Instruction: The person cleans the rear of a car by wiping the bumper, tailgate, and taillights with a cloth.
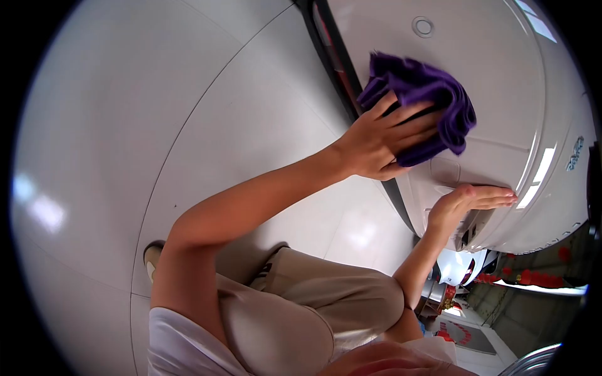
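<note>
My left hand [382, 135] presses a crumpled purple cloth [454, 103] against the pale bodywork of a car [495, 69]. Its fingers are spread over the cloth and partly sunk in its folds. Lower and to the right, my right hand [473, 199] lies against the same car, beside a recess [480, 225] in the panel. The fingers of that hand are stretched out together, with nothing held in them. A round sensor [423, 26] sits in the bodywork above the cloth.
Dark trim [342, 69] with a red strip runs along the car's lower edge. Pale tiled floor [188, 144] spreads out on the left. My bent knees [370, 294] are close below my arms. Another light-coloured vehicle [461, 266] and red decorations [533, 277] appear beyond.
</note>
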The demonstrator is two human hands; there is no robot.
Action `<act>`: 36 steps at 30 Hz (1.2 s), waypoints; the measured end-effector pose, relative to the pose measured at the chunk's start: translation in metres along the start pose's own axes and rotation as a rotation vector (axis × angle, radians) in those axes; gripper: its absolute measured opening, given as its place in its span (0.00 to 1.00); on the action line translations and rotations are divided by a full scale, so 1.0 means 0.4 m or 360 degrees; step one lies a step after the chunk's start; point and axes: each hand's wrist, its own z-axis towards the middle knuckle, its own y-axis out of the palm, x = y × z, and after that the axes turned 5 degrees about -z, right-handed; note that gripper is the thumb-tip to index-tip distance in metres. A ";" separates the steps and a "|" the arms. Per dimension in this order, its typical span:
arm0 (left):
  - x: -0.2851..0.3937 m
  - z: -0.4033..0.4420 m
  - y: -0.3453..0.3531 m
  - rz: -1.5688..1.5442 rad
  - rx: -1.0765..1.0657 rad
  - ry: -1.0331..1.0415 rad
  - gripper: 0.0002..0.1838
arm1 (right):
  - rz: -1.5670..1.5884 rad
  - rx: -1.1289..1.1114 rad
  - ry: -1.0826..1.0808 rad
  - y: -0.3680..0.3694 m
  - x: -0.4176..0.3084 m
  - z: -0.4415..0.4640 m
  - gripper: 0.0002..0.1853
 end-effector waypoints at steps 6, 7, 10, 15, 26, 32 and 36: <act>-0.032 0.032 -0.018 -0.0331 0.0768 -0.0473 0.35 | -0.0038 -0.0025 -0.0060 -0.002 0.001 -0.009 0.54; -0.060 0.044 -0.006 -0.0419 0.1078 -0.0751 0.34 | -0.0039 -0.0030 -0.0068 -0.002 0.005 -0.009 0.54; -0.184 0.091 -0.058 -0.1127 0.1450 -0.1392 0.33 | -0.0045 -0.0032 -0.0091 -0.005 0.007 -0.007 0.54; -0.295 0.056 -0.137 -0.1743 0.1496 -0.1346 0.26 | -0.0053 -0.0041 -0.0110 -0.004 0.006 -0.005 0.54; 0.035 -0.141 -0.031 -0.1645 0.0603 -0.1815 0.48 | -0.0064 -0.0062 -0.0125 0.002 -0.001 0.008 0.54; 0.088 -0.213 -0.075 -0.1515 0.0110 -0.1981 0.40 | -0.0062 -0.0072 -0.0132 -0.001 -0.009 0.011 0.54; 0.147 -0.172 -0.104 -0.1726 -0.0299 -0.2140 0.22 | -0.0083 -0.0066 -0.0125 0.002 -0.006 0.007 0.56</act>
